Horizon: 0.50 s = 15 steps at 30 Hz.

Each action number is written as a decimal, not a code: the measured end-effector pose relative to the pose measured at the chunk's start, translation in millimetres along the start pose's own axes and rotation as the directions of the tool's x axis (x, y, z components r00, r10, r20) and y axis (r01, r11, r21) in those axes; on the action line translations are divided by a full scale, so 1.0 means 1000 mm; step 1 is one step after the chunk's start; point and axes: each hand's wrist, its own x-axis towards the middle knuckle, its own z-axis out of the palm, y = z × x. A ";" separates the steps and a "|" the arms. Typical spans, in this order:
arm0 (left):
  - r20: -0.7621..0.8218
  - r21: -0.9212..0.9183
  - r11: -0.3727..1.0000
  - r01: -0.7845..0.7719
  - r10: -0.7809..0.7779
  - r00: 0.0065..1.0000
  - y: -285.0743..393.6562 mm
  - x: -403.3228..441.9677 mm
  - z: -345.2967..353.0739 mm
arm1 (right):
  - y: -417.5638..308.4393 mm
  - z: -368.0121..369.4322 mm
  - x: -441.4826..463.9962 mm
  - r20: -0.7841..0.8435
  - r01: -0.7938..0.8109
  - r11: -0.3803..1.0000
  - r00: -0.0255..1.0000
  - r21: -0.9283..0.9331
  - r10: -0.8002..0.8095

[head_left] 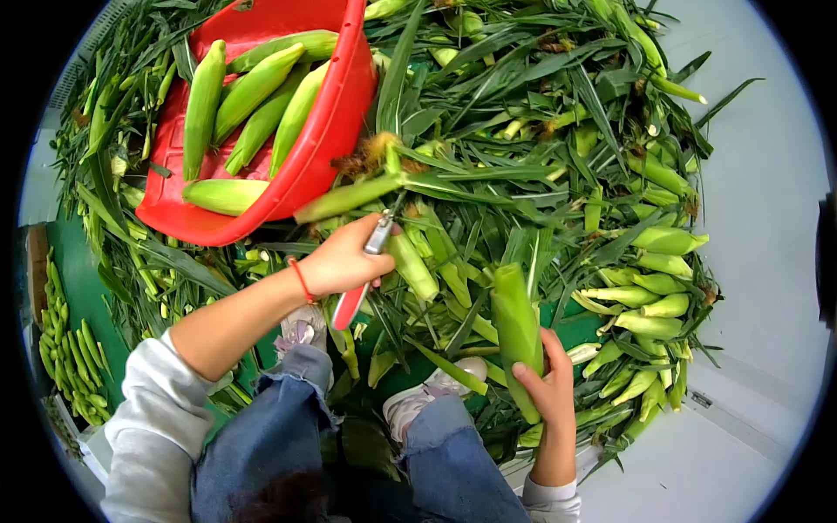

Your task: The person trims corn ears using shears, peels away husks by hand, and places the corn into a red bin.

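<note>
My left hand [349,257] is closed around pruning shears [370,253] with a grey and red handle. The blades point up toward a leafy corn stem with brown silk [388,157], and a slightly blurred ear of corn [349,199] lies just beyond the hand. Below the fingers is another green ear [411,268]. On the right, my right hand [549,375] grips a husked-in green ear of corn [514,327], held nearly upright with its thumb across the lower part. Several trimmed ears [253,100] lie in a red plastic basin [318,144] ahead of my left hand.
A thick heap of corn leaves and husks [540,96] spreads ahead and around my shoes. More ears [654,301] are stacked at the right, by a pale wall [758,261]. Long green pieces [74,366] lie on the green floor [74,253] at far left.
</note>
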 end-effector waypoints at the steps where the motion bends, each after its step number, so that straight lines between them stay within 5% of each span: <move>1: 0.063 -0.084 0.996 0.004 0.002 0.998 -0.004 -0.005 -0.002 | 0.004 0.002 -0.001 0.035 -0.085 0.970 0.996 0.229 0.079; 3: 0.225 0.094 0.990 -0.109 0.085 0.971 -0.019 -0.011 0.011 | 0.009 0.017 0.004 0.137 -0.224 0.742 0.975 0.631 0.178; 7: 0.379 -0.021 0.982 -0.186 0.180 0.908 -0.012 -0.031 0.051 | 0.008 0.038 0.029 0.344 -0.344 0.239 0.938 0.908 0.042; 9: 0.459 0.022 0.988 -0.152 0.125 0.880 -0.013 -0.032 0.062 | 0.008 0.050 0.031 0.267 -0.304 0.314 0.951 0.899 0.155; 11: 0.409 -0.029 0.966 -0.259 0.248 0.878 -0.015 -0.031 0.072 | 0.016 0.061 0.034 0.159 -0.246 0.434 0.961 0.866 0.228; 12: 0.353 -0.033 0.935 -0.354 0.342 0.871 -0.014 -0.029 0.076 | 0.013 0.066 0.036 0.062 -0.190 0.596 0.972 0.780 0.229; 15: 0.251 0.127 0.909 -0.396 0.357 0.900 0.008 -0.026 0.076 | -0.002 0.074 0.043 -0.054 -0.066 0.736 0.989 0.673 0.139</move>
